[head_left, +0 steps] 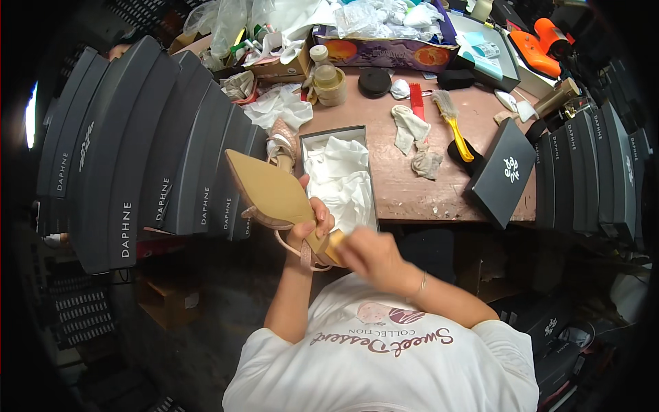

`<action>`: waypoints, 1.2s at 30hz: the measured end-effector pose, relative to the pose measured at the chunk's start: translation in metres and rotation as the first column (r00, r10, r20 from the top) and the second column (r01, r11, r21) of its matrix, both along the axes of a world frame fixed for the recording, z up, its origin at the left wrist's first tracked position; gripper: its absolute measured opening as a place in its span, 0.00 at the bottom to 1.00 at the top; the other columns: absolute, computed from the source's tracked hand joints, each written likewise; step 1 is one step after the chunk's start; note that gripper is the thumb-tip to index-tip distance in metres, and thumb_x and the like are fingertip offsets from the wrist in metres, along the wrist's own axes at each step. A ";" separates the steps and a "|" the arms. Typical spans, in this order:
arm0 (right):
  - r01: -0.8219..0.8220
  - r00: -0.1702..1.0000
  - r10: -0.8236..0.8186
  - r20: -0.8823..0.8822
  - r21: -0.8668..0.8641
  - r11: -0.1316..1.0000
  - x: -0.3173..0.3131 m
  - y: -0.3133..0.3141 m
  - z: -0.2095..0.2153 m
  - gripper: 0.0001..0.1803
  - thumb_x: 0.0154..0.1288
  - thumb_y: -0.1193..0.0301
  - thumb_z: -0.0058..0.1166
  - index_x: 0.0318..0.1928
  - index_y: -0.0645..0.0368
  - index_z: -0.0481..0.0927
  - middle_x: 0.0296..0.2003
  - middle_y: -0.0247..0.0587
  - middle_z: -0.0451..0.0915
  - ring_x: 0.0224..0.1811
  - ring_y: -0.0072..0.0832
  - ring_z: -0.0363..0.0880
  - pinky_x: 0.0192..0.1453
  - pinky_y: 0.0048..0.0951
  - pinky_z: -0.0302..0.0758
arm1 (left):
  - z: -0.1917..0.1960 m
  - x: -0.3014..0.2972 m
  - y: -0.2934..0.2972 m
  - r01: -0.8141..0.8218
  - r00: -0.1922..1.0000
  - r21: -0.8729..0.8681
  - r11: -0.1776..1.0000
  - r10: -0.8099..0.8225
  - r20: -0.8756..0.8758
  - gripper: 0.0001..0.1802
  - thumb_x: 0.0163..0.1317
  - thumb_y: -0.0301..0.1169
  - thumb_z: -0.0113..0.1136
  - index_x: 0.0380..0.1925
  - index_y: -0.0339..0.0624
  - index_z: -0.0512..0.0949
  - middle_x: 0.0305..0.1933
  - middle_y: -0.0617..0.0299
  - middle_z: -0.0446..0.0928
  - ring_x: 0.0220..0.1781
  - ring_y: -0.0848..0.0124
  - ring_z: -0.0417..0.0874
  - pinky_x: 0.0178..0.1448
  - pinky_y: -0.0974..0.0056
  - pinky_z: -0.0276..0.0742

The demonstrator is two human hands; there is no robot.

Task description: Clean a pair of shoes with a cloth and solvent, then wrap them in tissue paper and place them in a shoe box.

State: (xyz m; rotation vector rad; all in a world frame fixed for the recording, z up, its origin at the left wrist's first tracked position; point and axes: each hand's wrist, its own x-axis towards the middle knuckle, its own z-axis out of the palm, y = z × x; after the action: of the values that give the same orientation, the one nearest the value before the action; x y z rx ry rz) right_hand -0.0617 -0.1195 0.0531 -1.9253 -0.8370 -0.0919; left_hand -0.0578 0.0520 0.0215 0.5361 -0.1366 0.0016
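Observation:
My left hand point(316, 217) is closed around a pointed, pale pink strapped shoe point(268, 189), its tan sole turned up and the toe pointing to the far left. A thin ankle strap loops down by the heel. My right hand point(374, 257), smeared by motion, pinches a small yellow block point(336, 238) against the heel end of the sole. I cannot make out what the block is made of. Beyond the held shoe, a matching shoe point(280, 145) stands by the open shoebox point(371, 185), which is lined with white tissue paper point(336, 172).
Dark shoeboxes stand in rows at left point(144, 158) and right point(583, 165). A dark box lid point(504, 175) lies tilted at the table's right. Further back are a yellow-handled brush point(453, 123), a red brush point(417, 99), cloths point(410, 130), bottles point(326, 75) and a purple carton point(384, 53).

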 end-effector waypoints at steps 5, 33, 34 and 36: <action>0.279 0.955 -0.281 -0.099 -0.039 0.960 0.113 -0.019 -0.031 0.12 0.61 0.71 0.58 0.44 0.61 0.76 0.37 0.54 0.76 0.39 0.47 0.77 0.41 0.38 0.73 | 0.017 0.006 -0.005 -0.025 0.978 0.405 0.914 0.107 -0.181 0.43 0.55 0.28 0.62 0.70 0.44 0.53 0.35 0.59 0.72 0.24 0.74 0.70 0.33 0.69 0.68; 0.331 0.906 -0.424 -0.009 -0.608 0.721 0.091 -0.103 -0.084 0.39 0.52 0.58 0.63 0.63 0.62 0.66 0.54 0.59 0.73 0.56 0.51 0.71 0.59 0.43 0.68 | -0.031 0.109 0.055 -0.319 0.904 0.636 -0.703 -0.025 0.426 0.09 0.54 0.31 0.63 0.31 0.36 0.79 0.47 0.53 0.76 0.63 0.52 0.68 0.66 0.44 0.56; 0.349 0.922 -0.384 0.038 -0.507 0.788 0.097 -0.093 -0.067 0.40 0.52 0.58 0.64 0.63 0.63 0.65 0.56 0.59 0.71 0.58 0.52 0.69 0.61 0.42 0.66 | -0.021 0.109 0.060 -0.345 0.890 0.723 -0.599 0.037 0.455 0.08 0.54 0.30 0.63 0.29 0.36 0.79 0.45 0.53 0.78 0.60 0.52 0.71 0.64 0.46 0.61; 0.349 0.937 -0.327 0.120 -0.297 0.889 0.099 -0.074 -0.041 0.43 0.52 0.56 0.66 0.64 0.63 0.63 0.59 0.60 0.67 0.62 0.53 0.65 0.65 0.41 0.63 | 0.013 0.113 0.063 -0.302 0.923 0.901 -0.310 0.139 0.358 0.07 0.58 0.29 0.61 0.31 0.36 0.77 0.36 0.60 0.76 0.45 0.65 0.74 0.50 0.58 0.67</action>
State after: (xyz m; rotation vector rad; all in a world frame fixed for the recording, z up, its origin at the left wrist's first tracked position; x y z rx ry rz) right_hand 0.0371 -0.1939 0.0122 -2.3708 -0.5730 -0.2472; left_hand 0.0551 0.1155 0.0350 2.3940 -0.1035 0.3691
